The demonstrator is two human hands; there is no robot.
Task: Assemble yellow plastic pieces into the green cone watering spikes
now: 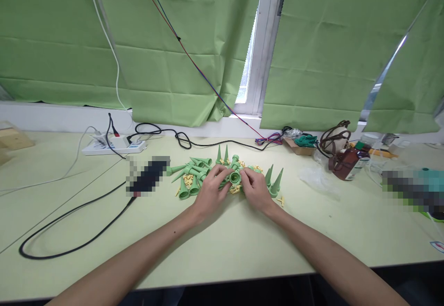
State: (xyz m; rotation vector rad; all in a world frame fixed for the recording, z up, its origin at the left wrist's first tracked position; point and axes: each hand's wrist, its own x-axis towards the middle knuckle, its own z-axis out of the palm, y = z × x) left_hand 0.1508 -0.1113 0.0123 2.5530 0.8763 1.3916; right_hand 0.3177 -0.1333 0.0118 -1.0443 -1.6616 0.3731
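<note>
A green hollow plastic spike point(235, 177) is held between my two hands, its round open end facing me. My left hand point(213, 189) grips it from the left, thumb and fingers closed at the rim. My right hand point(257, 189) has its fingers curled together against the right side of the same rim; anything small inside its grip is hidden. Around the hands lies a pile of similar green spikes point(194, 169), mostly to the left. Small yellow plastic pieces point(188, 181) are scattered among them. Two green spikes point(276, 183) stand points-up right of my right hand.
A black cable point(83, 245) loops on the table point(215, 259) at left, reaching a blurred dark device point(149, 176). Behind it sits a power strip point(114, 146). At right are a plastic bag point(317, 181), a brown bottle point(351, 162) and a small cardboard box point(299, 147).
</note>
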